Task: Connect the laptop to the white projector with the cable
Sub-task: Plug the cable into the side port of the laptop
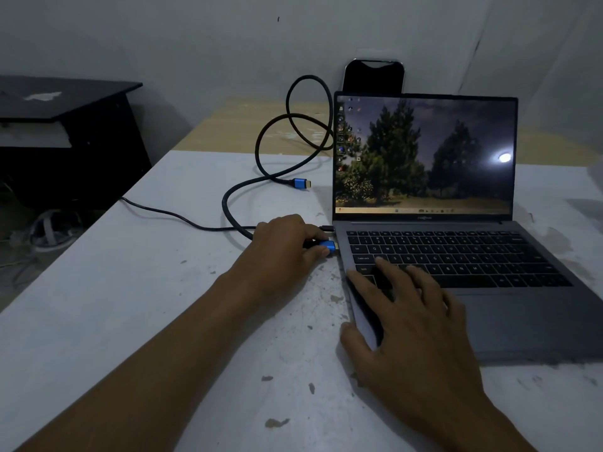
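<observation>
laptop (456,256) sits open on the white counter (130,305), screen lit. left hand (284,252) fingers (318,254) pinch the blue plug (328,246) of the black cable (235,203) right at the laptop's left side. the other blue plug (301,184) lies loose on the counter. right hand (414,334) lies flat, fingers spread, on the laptop's near left corner.

left hand (287,246) is reaching forward with the forearm extended, knuckles facing up, thumb and fingers pinching closed on a blue plug (327,246). right hand (411,324) is lying palm down with fingers spread and slightly bent, thumb stretching out to its left side; it is grasping nothing. both forearms are bare and are entering from the lower edge of the view.
</observation>
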The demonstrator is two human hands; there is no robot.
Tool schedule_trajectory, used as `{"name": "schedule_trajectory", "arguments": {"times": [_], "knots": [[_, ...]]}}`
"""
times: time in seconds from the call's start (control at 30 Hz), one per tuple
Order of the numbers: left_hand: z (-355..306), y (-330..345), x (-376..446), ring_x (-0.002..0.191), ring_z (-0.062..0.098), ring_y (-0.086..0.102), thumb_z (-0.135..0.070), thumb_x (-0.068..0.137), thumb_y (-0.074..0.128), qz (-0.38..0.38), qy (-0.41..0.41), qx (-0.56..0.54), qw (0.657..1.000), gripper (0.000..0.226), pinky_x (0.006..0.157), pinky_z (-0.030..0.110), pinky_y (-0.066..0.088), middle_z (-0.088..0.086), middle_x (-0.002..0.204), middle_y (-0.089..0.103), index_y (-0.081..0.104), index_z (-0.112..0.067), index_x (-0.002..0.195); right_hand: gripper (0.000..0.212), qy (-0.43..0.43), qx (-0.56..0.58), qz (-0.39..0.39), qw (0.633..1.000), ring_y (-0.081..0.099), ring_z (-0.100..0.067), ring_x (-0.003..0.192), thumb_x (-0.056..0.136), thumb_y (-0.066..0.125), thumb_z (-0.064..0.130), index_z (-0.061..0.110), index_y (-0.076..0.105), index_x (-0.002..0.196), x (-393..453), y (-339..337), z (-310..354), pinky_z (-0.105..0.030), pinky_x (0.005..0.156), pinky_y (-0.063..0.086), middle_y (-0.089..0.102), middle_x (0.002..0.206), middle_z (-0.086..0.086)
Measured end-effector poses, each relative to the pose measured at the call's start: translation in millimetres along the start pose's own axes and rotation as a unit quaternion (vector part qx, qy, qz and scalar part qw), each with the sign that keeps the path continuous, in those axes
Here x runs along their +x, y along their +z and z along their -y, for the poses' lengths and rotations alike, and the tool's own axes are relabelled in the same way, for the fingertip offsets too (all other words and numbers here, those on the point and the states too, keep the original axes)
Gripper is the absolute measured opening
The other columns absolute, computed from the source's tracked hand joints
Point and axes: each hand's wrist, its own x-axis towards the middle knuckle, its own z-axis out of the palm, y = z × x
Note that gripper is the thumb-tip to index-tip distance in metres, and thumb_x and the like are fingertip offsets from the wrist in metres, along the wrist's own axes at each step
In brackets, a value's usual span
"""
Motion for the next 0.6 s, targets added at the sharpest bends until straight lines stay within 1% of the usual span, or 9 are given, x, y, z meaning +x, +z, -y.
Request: {"name": "schedule_trajectory", "arguments": {"times": [0.1, 0.17, 0.27, 0.37, 0.47, 0.57, 0.6], "knots": [[-1.7, 0.3, 1.0, 0.091, 0.015, 0.057, -0.040, 0.095, 0.061, 0.007, 0.008, 0.016, 1.000, 0.027, 0.088, 0.042, 0.044, -0.008, 0.090, 0.060, 0.073, -0.031, 0.118, 0.073, 0.000, 0.000, 0.006, 1.000, 0.008, -0.020, 0.148, 0.079, 0.024, 0.067, 0.049, 0.024, 0.149, -0.4, 0.4, 0.8, -0.046, 0.115, 0.008, 0.022, 0.161, 0.010], [-0.8, 1.2, 0.2, 0.089, 0.015, 0.058, -0.039, 0.095, 0.062, 0.003, 0.008, 0.002, 1.000, 0.027, 0.087, 0.042, 0.046, -0.008, 0.089, 0.061, 0.073, -0.030, 0.118, 0.072, 0.001, 0.002, 0.004, 1.000, 0.011, -0.022, 0.148, 0.079, 0.026, 0.066, 0.048, 0.026, 0.149, -0.8, -0.4, 1.4, -0.047, 0.115, 0.010, 0.025, 0.160, 0.009], [-0.7, 4.2, -4.0, 0.088, 0.012, 0.057, -0.038, 0.095, 0.062, -0.013, 0.005, -0.021, 1.000, 0.028, 0.084, 0.039, 0.048, -0.009, 0.090, 0.060, 0.072, -0.030, 0.120, 0.074, -0.003, -0.009, 0.014, 1.000, 0.004, -0.020, 0.148, 0.079, 0.021, 0.067, 0.048, 0.019, 0.150, -0.3, 0.0, 1.5, -0.045, 0.115, 0.005, 0.016, 0.162, 0.012], [-1.0, 7.2, -3.7, 0.090, 0.013, 0.054, -0.036, 0.097, 0.060, -0.011, 0.016, -0.006, 1.000, 0.029, 0.085, 0.039, 0.045, -0.009, 0.091, 0.057, 0.070, -0.030, 0.123, 0.074, -0.007, -0.011, 0.009, 1.000, 0.005, -0.022, 0.149, 0.080, 0.020, 0.067, 0.047, 0.020, 0.151, -0.3, -0.5, 1.7, -0.046, 0.114, 0.005, 0.016, 0.163, 0.011], [-0.6, 8.6, -1.3, 0.089, 0.015, 0.051, -0.033, 0.098, 0.058, -0.006, 0.032, 0.021, 0.999, 0.029, 0.082, 0.038, 0.040, -0.009, 0.089, 0.053, 0.068, -0.031, 0.126, 0.074, -0.014, -0.013, 0.018, 1.000, 0.001, -0.022, 0.149, 0.080, 0.018, 0.066, 0.047, 0.018, 0.151, -1.0, 0.3, 1.2, -0.045, 0.114, 0.002, 0.013, 0.164, 0.011], [-0.6, 11.3, -0.3, 0.093, 0.018, 0.052, -0.032, 0.099, 0.058, -0.008, 0.027, 0.019, 0.999, 0.030, 0.081, 0.036, 0.038, -0.007, 0.091, 0.054, 0.068, -0.029, 0.127, 0.072, -0.013, -0.009, 0.014, 1.000, 0.007, -0.024, 0.149, 0.082, 0.022, 0.065, 0.045, 0.026, 0.151, -0.9, -0.3, 0.4, -0.049, 0.114, 0.008, 0.020, 0.163, 0.008], [-1.6, 12.4, -0.8, 0.094, 0.019, 0.053, -0.033, 0.098, 0.059, -0.012, 0.025, 0.017, 0.999, 0.030, 0.082, 0.036, 0.038, -0.006, 0.092, 0.054, 0.068, -0.028, 0.127, 0.072, -0.014, -0.009, 0.017, 1.000, 0.005, -0.024, 0.149, 0.082, 0.021, 0.065, 0.045, 0.025, 0.151, -0.5, -1.2, 0.9, -0.049, 0.114, 0.007, 0.019, 0.163, 0.008]]}}
